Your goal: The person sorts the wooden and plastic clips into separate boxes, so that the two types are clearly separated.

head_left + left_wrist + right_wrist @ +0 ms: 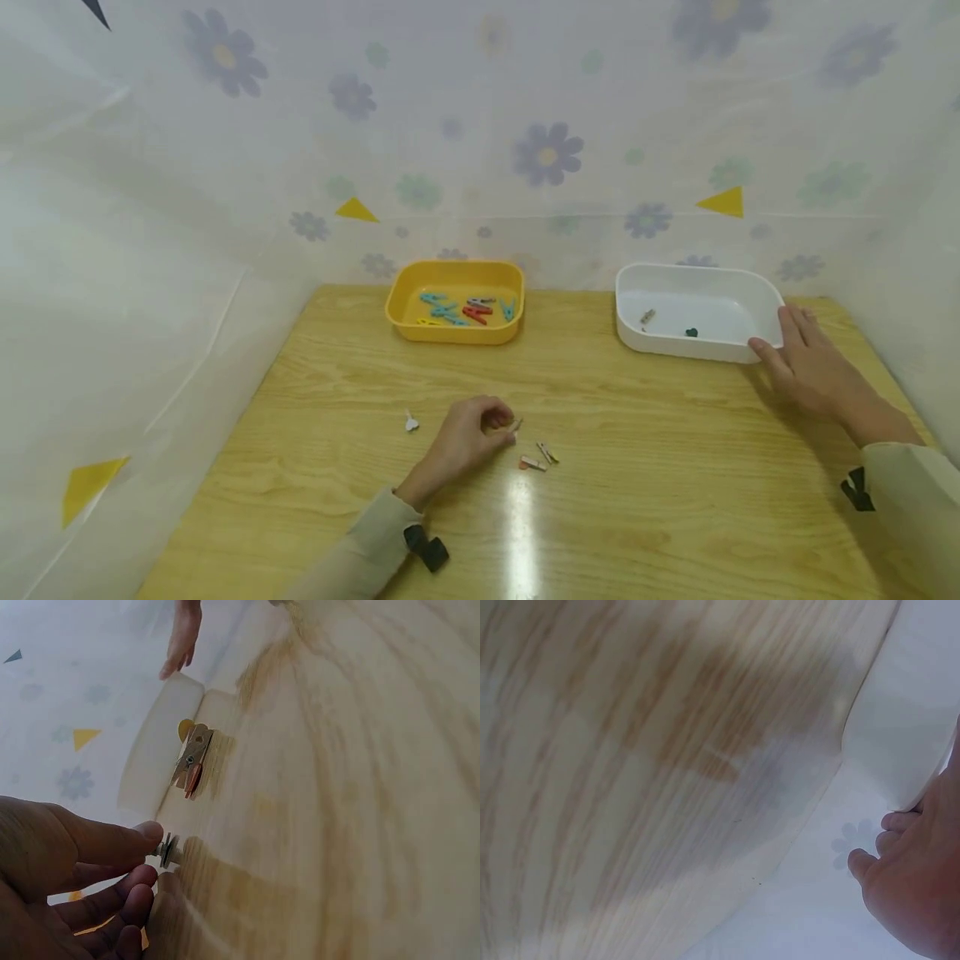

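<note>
My left hand (pixel 504 423) lies on the wooden table (pixel 660 467) with its fingers curled, pinching a small wooden clip (pixel 516 426) between thumb and forefinger. The left wrist view shows that clip (pixel 166 850) at the fingertips (pixel 148 832). Just right of the hand lie two more small wooden clips (pixel 534 462) (pixel 547 452); the left wrist view shows them as a pair (pixel 191 761). A tiny white clip (pixel 411 423) lies to the hand's left. My right hand (pixel 772 333) rests with straight fingers against the near right corner of the white tray (pixel 701 350), whose wall (pixel 900 727) also shows in the right wrist view.
A yellow tray (pixel 454 332) at the back centre holds several coloured clips (pixel 468 310). The white tray holds two small items (pixel 647 316) (pixel 691 332). Flowered plastic sheeting (pixel 547 154) walls the table at the back and both sides.
</note>
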The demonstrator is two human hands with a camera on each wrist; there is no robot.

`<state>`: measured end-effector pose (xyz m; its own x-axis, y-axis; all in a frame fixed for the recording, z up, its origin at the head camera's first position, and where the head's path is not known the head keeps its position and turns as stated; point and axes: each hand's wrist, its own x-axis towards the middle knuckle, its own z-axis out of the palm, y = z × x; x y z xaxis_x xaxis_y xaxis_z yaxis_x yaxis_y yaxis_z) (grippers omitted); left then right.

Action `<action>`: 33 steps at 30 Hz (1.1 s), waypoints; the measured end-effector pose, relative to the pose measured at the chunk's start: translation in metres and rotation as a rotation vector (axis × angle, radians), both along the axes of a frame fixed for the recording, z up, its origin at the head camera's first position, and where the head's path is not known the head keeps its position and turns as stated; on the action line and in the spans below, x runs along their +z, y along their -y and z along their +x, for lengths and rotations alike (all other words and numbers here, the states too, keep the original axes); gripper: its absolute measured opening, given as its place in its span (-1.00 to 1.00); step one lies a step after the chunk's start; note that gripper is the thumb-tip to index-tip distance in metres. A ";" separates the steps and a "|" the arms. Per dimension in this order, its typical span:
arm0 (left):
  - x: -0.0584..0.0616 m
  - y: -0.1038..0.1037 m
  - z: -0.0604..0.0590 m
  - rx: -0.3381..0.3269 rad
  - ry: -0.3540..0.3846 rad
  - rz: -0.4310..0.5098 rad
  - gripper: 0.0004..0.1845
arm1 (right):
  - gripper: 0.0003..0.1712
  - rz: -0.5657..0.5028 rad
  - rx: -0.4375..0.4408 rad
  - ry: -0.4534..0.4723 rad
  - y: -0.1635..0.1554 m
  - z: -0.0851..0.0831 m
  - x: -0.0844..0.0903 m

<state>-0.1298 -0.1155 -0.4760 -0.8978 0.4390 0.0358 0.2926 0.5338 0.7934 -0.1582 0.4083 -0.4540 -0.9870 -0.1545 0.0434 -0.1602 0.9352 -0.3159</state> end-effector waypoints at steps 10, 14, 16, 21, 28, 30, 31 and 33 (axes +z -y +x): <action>-0.002 -0.002 -0.001 0.005 -0.058 0.010 -0.91 | -0.09 -0.018 0.004 -0.004 0.000 0.000 0.002; -0.004 -0.002 -0.002 0.010 -0.075 0.027 -0.92 | -0.09 -0.020 0.005 -0.002 -0.001 0.000 0.001; -0.005 -0.001 -0.002 0.016 -0.075 0.036 -0.92 | -0.09 -0.019 0.006 0.003 -0.001 0.001 0.001; -0.006 0.000 -0.004 0.021 -0.068 0.055 -0.91 | -0.09 -0.013 0.012 0.006 -0.001 0.001 0.000; -0.002 0.000 -0.004 0.026 -0.051 0.071 -0.90 | -0.08 -0.008 0.005 0.009 -0.001 0.000 0.001; -0.001 0.000 -0.004 0.025 -0.038 0.068 -0.89 | -0.08 -0.006 0.004 0.009 -0.001 0.000 0.001; -0.001 0.000 -0.004 0.025 -0.029 0.067 -0.89 | -0.08 -0.003 0.005 0.011 -0.001 0.000 0.000; 0.000 -0.001 -0.004 0.024 -0.019 0.069 -0.89 | -0.08 -0.002 0.003 0.012 -0.001 0.000 0.000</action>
